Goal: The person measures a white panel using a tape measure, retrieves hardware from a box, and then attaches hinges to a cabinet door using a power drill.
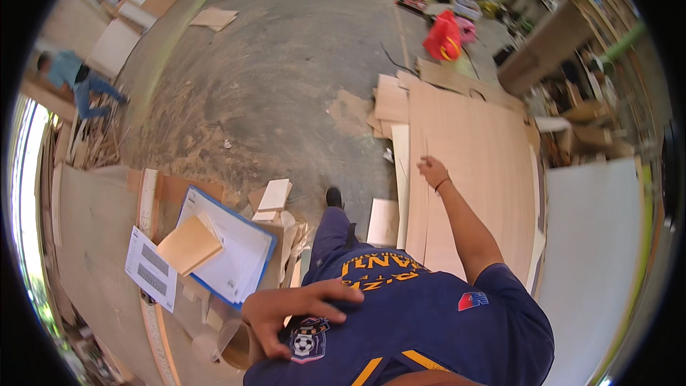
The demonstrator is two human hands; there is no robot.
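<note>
My left hand (304, 309) is held in front of my dark blue shirt (429, 314), its fingers apart. Nothing shows clearly in it; a dark patch below the fingers lies against the shirt print. To the right, my arm reaches out over a large stack of thin wood sheets (471, 150). At its end my right hand (433, 171), with a dark band at the wrist, has its fingers curled together. Whatever it may hold is too small to make out. Left of my body, a blue-edged clipboard (243, 250) with papers carries a small stack of tan boards (190, 245).
A printed sheet (151, 269) lies beside the clipboard. Small white boards (274, 196) sit on a pile ahead. A large pale panel (589, 257) stands at the right. Far left, another person (82, 82) bends near boards. A red bag (443, 36) rests on the dusty floor (279, 64).
</note>
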